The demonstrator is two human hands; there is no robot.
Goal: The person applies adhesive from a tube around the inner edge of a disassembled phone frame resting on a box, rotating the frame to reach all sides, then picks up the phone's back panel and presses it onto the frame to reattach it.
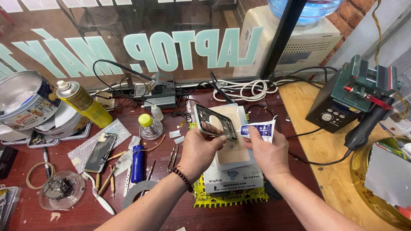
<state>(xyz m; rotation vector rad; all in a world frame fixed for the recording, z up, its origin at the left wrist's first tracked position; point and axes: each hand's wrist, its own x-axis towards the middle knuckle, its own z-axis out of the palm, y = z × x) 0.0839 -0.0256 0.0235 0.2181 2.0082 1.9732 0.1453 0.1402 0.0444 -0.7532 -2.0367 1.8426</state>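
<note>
My left hand grips a bare phone frame, a grey shell with a camera cut-out, tilted up above the work mat. My right hand pinches a small white and blue wipe sachet against the frame's right edge. Both hands hover over a pale rectangular pad that lies on a white box. A beaded bracelet circles my left wrist.
A phone lies on bubble wrap at the left, near a yellow spray can, a small yellow-capped bottle, a blue tube, tweezers and tape rolls. A hot-air station with its black handle stands at the right. Cables run along the window.
</note>
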